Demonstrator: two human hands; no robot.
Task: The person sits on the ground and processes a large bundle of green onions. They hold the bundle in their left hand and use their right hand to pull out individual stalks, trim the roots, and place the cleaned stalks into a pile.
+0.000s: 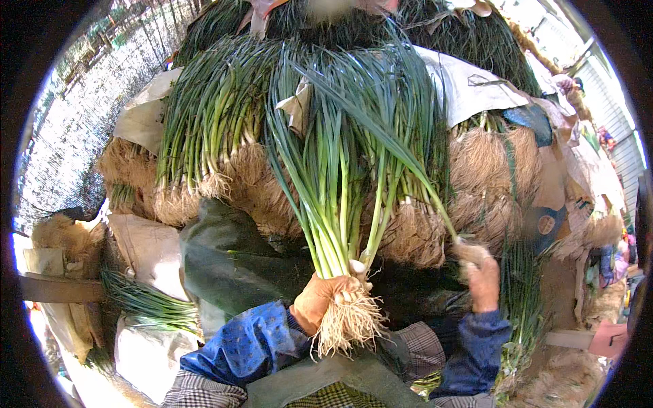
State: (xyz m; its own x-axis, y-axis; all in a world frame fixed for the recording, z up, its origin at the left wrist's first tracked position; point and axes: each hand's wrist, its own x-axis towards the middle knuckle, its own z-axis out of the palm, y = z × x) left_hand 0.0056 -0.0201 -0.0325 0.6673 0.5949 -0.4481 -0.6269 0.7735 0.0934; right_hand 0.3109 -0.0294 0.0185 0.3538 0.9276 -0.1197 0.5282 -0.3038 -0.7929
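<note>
My left hand [321, 301] grips a bunch of long green allium plants [324, 224], like green garlic, just above their pale hanging roots [352, 321]. Their leaves fan upward over a heap of similar plants. Off to the right, my right hand [482, 280], slightly blurred, is closed around the root end of one separate plant [438, 204], whose long leaves slant up to the left across the others. Blue sleeves cover both forearms.
Stacked plants [219, 112] with brown roots lie across the heap before me, partly under pale sheets [469, 81]. Dark green cloth [229, 265] hangs below. A smaller bunch [153, 301] rests at left on white sacking. A wooden bar [61, 288] juts in at far left.
</note>
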